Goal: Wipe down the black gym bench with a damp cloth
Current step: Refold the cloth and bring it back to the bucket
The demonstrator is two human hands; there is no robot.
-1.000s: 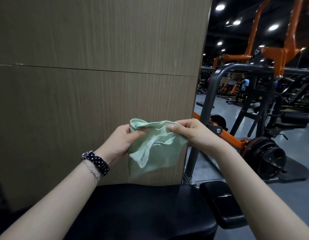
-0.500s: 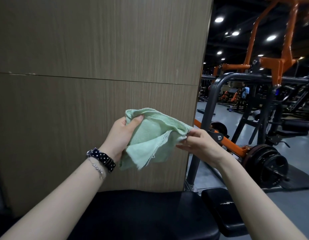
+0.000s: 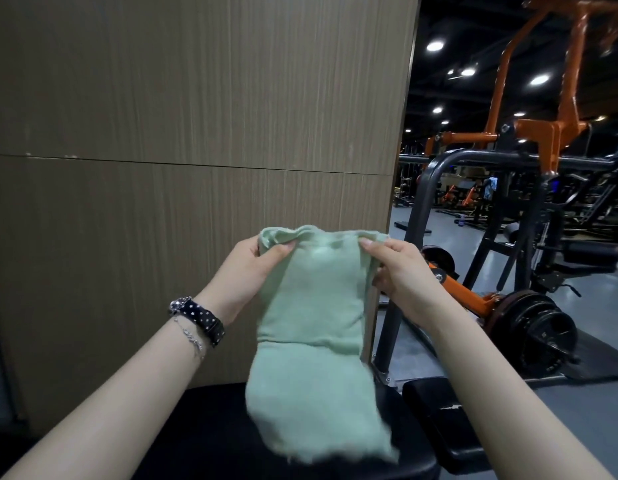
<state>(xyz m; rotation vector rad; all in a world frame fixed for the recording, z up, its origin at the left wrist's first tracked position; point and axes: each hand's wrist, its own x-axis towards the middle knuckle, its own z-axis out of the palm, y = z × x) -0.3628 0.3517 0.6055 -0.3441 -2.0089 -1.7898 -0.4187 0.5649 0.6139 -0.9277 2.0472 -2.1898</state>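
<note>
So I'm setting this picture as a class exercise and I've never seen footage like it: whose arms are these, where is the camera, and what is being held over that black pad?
There is no machine here. The picture comes from a wide-angle camera worn on a person's head, looking forward and down, so the two bare arms reaching in from the bottom are the wearer's own.

The left hand, with a dotted black wristband behind it, and the right hand each pinch a top corner of a pale green cloth. The cloth hangs open between them; its lower edge is blurred.

Below it lies the black gym bench, with a second black pad to its right. Whether the cloth touches the bench cannot be told. Behind stands a wood-grain wall panel; to the right are an orange and grey weight machine and black weight plates.
</note>
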